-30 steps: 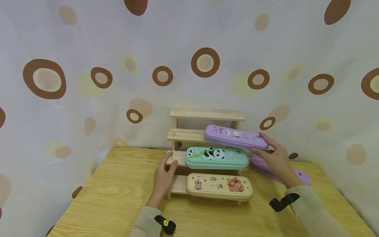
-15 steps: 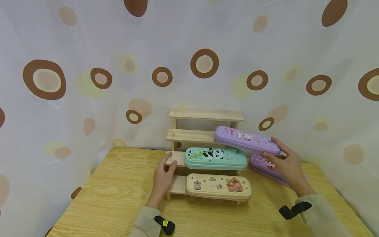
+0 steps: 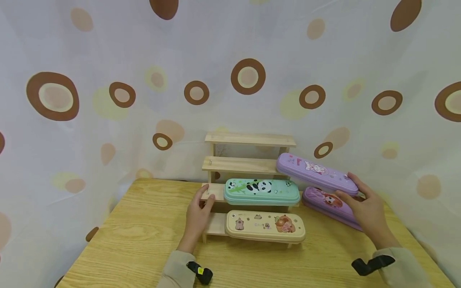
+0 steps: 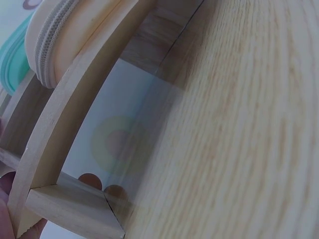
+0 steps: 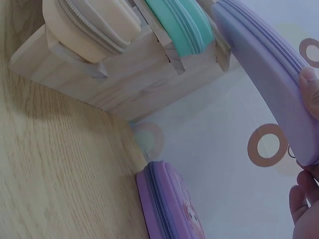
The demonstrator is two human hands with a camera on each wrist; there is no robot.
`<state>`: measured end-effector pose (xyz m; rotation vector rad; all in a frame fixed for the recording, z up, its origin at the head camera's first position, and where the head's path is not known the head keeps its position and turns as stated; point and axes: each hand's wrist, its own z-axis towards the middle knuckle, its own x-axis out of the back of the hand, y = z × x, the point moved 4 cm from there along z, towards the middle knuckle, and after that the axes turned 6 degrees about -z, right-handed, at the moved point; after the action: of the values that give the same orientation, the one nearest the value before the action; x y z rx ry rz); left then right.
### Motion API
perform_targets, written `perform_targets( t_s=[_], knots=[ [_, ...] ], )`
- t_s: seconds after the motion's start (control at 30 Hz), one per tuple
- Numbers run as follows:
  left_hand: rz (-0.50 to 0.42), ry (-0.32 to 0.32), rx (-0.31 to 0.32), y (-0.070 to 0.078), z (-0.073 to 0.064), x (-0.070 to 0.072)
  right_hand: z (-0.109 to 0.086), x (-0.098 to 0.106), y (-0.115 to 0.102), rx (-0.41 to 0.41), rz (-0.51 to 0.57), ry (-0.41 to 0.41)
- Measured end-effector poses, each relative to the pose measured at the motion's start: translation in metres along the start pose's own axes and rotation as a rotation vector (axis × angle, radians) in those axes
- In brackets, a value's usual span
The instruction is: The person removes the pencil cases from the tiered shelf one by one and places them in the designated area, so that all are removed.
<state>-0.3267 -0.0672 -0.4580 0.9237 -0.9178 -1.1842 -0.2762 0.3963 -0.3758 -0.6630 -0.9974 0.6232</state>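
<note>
My right hand [image 3: 367,210] grips the right end of a lavender pencil case [image 3: 317,173] with a rabbit print, thumb in front and fingers behind. The case slants down to the right, its left end overlapping the third step of a wooden stepped shelf [image 3: 237,163] in the head view. My left hand [image 3: 198,214] holds the left end of the shelf's second step between thumb and fingers. A mint panda pencil case [image 3: 262,192] lies on that step, and a cream pencil case [image 3: 264,226] on the lowest one. Only bits of the left fingers show in the left wrist view.
A darker purple pencil case [image 3: 333,206] with a doll-like print lies on the wood-grain table [image 3: 144,232], right of the shelf and partly behind my right hand. A light wall covering [image 3: 216,40] with brown rings rises close behind the shelf.
My right hand has moved right and down with the lavender pencil case, drawing it partly off the third step and tilting it more. The left hand has kept its place.
</note>
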Motion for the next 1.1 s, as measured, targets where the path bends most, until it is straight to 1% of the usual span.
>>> perform_targets(
  t_s=[0.13,0.23,0.5,0.7,0.8,1.1],
  knots=[
    [0.005,-0.003,-0.002,-0.001,0.001,0.0,-0.004,0.007,0.006,-0.001,0.015,0.013],
    [0.008,-0.004,-0.007,0.0,0.001,0.0,-0.008,0.013,0.011,-0.016,0.034,0.021],
    [0.003,-0.004,-0.007,-0.001,0.001,0.0,-0.019,0.027,0.03,-0.086,0.05,0.037],
    [0.004,0.0,-0.003,-0.001,0.0,0.0,-0.027,0.034,0.043,-0.121,0.074,0.039],
    [0.01,0.003,-0.006,-0.003,0.001,0.0,-0.031,0.037,0.049,-0.139,0.068,0.028],
    [0.011,0.0,-0.001,-0.003,0.001,0.0,-0.042,0.044,0.07,-0.161,-0.036,0.024]
  ],
)
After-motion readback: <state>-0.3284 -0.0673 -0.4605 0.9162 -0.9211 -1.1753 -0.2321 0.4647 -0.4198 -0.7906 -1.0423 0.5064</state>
